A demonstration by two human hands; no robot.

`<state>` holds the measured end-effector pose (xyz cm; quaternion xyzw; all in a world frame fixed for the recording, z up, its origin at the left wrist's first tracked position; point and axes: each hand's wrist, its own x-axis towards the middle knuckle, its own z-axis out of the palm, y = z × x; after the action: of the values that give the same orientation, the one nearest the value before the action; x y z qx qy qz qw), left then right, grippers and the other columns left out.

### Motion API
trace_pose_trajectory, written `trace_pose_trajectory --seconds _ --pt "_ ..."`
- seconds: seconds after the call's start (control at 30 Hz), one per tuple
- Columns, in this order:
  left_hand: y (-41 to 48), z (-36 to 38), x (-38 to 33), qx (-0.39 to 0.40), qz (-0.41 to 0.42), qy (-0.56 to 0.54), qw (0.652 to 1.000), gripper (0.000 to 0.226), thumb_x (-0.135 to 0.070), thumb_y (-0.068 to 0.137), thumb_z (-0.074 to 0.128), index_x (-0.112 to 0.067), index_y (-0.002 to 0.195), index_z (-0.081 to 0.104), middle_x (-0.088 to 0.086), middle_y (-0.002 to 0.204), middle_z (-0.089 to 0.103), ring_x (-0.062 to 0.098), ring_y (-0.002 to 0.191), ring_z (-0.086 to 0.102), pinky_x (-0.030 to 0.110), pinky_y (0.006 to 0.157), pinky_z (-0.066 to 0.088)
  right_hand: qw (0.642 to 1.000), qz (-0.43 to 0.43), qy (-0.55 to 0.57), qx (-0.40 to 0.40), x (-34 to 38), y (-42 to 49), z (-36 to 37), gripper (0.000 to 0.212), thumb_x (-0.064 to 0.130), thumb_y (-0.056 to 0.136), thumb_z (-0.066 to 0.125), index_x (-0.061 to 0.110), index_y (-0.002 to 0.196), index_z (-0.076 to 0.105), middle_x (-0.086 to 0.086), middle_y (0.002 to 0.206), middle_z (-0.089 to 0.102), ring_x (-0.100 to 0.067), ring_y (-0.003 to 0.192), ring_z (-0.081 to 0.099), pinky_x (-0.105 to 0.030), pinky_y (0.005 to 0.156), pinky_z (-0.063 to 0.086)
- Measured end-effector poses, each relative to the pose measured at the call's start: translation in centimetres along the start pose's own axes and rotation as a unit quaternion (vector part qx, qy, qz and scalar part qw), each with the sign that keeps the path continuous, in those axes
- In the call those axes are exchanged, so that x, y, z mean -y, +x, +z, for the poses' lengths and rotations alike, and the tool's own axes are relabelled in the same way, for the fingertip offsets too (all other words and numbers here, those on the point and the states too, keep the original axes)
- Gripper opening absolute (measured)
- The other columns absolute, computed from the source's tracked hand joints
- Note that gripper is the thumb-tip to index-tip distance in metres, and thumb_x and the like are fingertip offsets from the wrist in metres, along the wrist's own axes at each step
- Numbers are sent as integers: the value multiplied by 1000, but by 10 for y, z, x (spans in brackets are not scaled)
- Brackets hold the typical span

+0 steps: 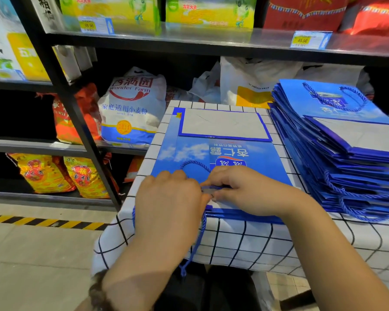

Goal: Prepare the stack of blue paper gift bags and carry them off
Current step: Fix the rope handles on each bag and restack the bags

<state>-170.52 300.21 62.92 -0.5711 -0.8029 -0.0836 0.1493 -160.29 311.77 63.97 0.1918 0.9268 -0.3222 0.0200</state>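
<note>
A flat blue paper gift bag (195, 151) lies on the checked tablecloth (245, 243), its white folded bottom pointing away from me. My left hand (169, 203) and my right hand (240, 191) meet at its near edge. Both pinch the blue rope handle (213, 188) between fingertips. One end of a blue cord (195, 245) hangs over the table's front edge below my left hand. A tall stack of the same blue bags (337, 149) sits to the right, handles dangling toward me.
Black metal shelving (61, 86) stands behind and to the left, loaded with a flour sack (133, 108), rice bags (45, 173) and boxed goods. White plastic bags (252, 79) lie behind the table. Yellow-black hazard tape (43, 222) marks the floor at the left.
</note>
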Motion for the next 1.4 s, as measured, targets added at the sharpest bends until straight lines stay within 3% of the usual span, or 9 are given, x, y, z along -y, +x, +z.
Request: trace_pose_trajectory --seconds 0.27,0.43,0.5,0.6,0.7,0.8,1.0,1.3,1.4 --pt "3 11 -7 -13 30 0 999 43 -15 27 93 -14 45 53 3 45 49 23 38 48 25 47 25 1000 12 -15 -20 -1 -1 -1 13 11 91 50 6 91 63 0 81 52 -13 76 46 -27 74 39" --pt "-3 13 5 -21 91 -76 993 28 -29 58 84 -19 58 58 -4 57 55 19 43 52 23 46 28 999 10 -28 -35 -5 -3 2 20 12 93 48 10 101 66 1 85 54 -16 83 49 -32 80 42" --pt "0 5 10 22 42 -133 990 25 -46 80 61 -24 70 56 -6 71 58 16 63 56 26 54 33 999 10 -14 -45 -6 -4 3 21 11 92 50 14 103 67 10 80 51 -11 81 48 -29 80 42" --pt "11 0 21 33 -84 -365 927 30 -54 76 52 -25 72 51 -7 65 60 11 65 54 32 62 42 997 3 -13 -70 -7 -6 6 23 12 90 53 18 108 67 15 77 47 -2 76 46 -24 76 40" --pt "24 1 20 72 -89 -297 948 15 -43 85 56 -34 96 53 -10 73 61 13 78 57 30 67 41 997 -5 -33 -75 -7 -9 11 29 12 90 53 23 115 64 18 81 45 -2 81 45 -25 81 40" --pt "35 8 12 127 -99 -289 944 32 -36 83 62 -34 114 54 -6 95 64 17 92 58 28 74 41 993 -2 -41 -109 -6 -13 15 29 12 88 55 23 113 66 12 90 52 -10 90 49 -37 86 44" --pt "40 20 12 139 -116 -446 877 25 -11 82 64 -25 101 56 -4 63 57 2 50 47 18 51 34 987 22 -33 -157 -5 -17 19 21 16 85 60 22 104 69 16 89 57 -7 88 54 -35 86 46" --pt "38 30 8 23 -171 -496 851 28 -6 84 60 -32 83 49 4 67 62 12 55 51 26 56 38 981 31 -109 -157 14 -22 18 15 34 84 57 30 99 55 17 90 51 -7 87 48 -29 79 43" --pt "39 25 13 1 -182 -536 825 26 -4 85 55 -29 90 55 1 66 64 7 55 56 20 57 44 963 4 -197 -184 26 -21 27 38 49 81 58 27 111 49 12 106 55 -15 101 49 -32 80 39"
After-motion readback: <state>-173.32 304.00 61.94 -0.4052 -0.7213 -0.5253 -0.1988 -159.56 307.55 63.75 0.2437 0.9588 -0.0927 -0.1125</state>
